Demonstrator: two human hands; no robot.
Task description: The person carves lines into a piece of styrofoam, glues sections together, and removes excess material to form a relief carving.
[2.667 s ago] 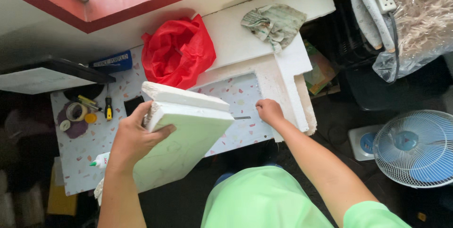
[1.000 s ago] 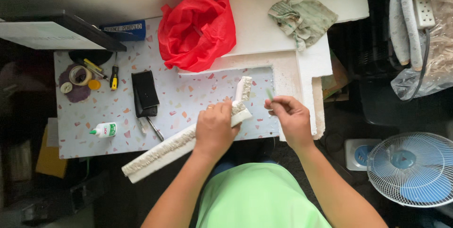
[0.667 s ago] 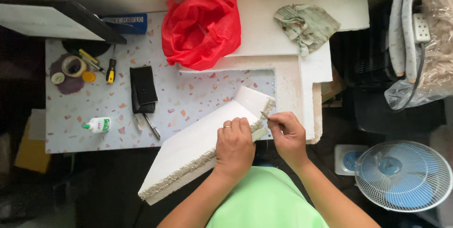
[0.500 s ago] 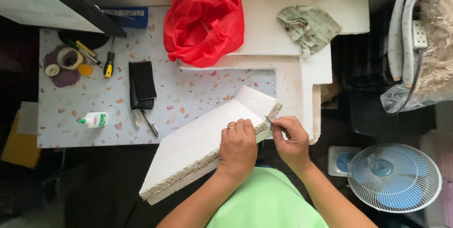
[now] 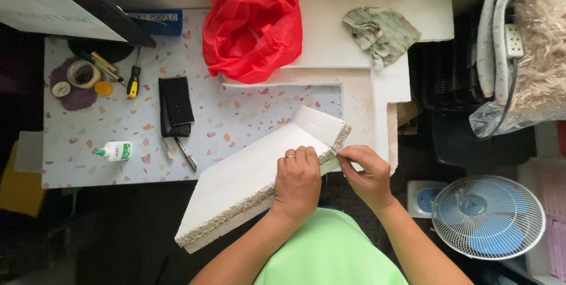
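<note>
The left hand (image 5: 298, 179) lies palm down, fingers curled forward and pressed flat, forearm angling up from the lower left. The right hand (image 5: 367, 170) sits just beside it, fingertips pinched together, forearm coming from the lower right.

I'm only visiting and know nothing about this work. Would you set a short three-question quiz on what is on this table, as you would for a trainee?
1. True or false: the left hand lies flat on the white foam board.
2. Which thing lies on the far foam slab? A) the glue bottle B) the crumpled cloth C) the black pouch
3. Fill in: the right hand holds a thin blade at the board's rough ____.

Key: 1 true; 2 B; 3 edge.
</note>
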